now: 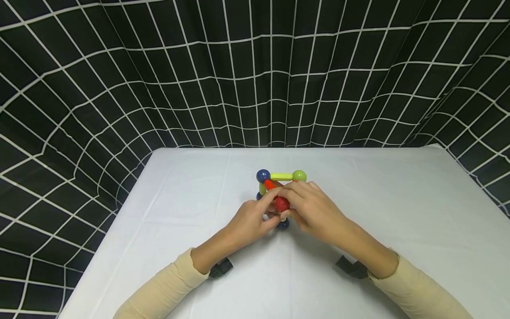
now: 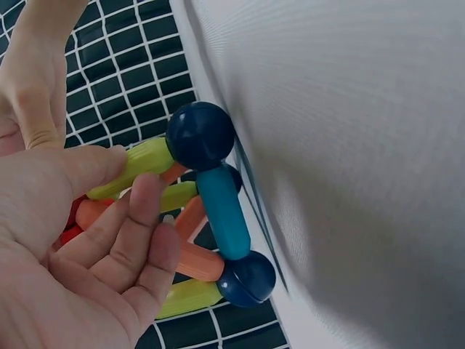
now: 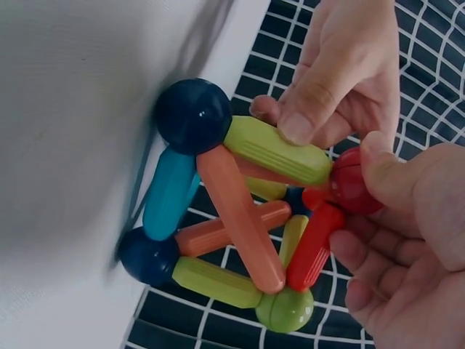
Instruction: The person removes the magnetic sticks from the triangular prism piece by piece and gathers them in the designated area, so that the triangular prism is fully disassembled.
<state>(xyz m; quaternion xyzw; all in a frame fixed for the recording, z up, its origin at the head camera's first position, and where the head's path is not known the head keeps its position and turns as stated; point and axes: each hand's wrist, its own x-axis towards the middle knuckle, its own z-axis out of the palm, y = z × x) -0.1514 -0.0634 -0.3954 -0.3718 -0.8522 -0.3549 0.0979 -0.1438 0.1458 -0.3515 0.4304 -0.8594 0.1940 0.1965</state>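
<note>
A frame of magnetic rods and balls stands in the middle of the table. My left hand pinches a yellow-green rod between thumb and fingers. One end of that rod meets a dark blue ball, the other reaches a red ball. My right hand grips the red ball, thumb on its near side. Red rods, one of them low, run from around that ball. Below are a green ball, crossing orange rods and a teal rod joining two dark blue balls.
White cloth covers the table on both sides of the frame. Behind and beside it hangs a black curtain with a white grid. Dark bands sit under both wrists, by the beige sleeves.
</note>
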